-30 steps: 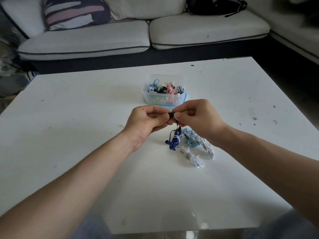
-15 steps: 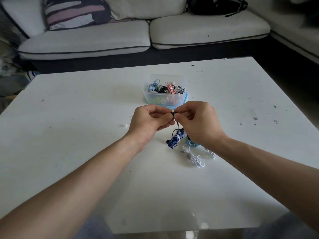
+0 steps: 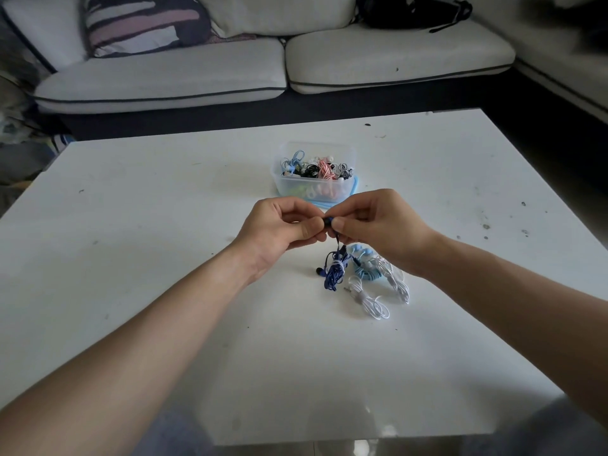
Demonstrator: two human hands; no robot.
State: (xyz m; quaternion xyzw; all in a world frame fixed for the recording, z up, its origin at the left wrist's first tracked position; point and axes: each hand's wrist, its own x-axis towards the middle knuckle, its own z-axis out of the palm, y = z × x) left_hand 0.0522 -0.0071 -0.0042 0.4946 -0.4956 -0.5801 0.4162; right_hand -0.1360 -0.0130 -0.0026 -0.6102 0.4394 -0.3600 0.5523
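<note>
Bare forearms (image 3: pixel 158 327), short-nailed fingers (image 3: pixel 304 230), perhaps grey trousers (image 3: pixel 184 434) — blurred

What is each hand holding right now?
Left hand: fingers curled, pinching the earbud end of the dark blue earphones.
Right hand: fingers curled, pinching the same earbud end from the other side.

Dark earbud (image 3: pixel 328 220) mostly hidden between pinching fingertips (image 3: pixel 339 223).

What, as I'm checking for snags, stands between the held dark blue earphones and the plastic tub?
Nothing visible. The left hand and right hand pinch the dark blue earphones just short of the open tub; the other bundles lie nearer the person, off that line.
</note>
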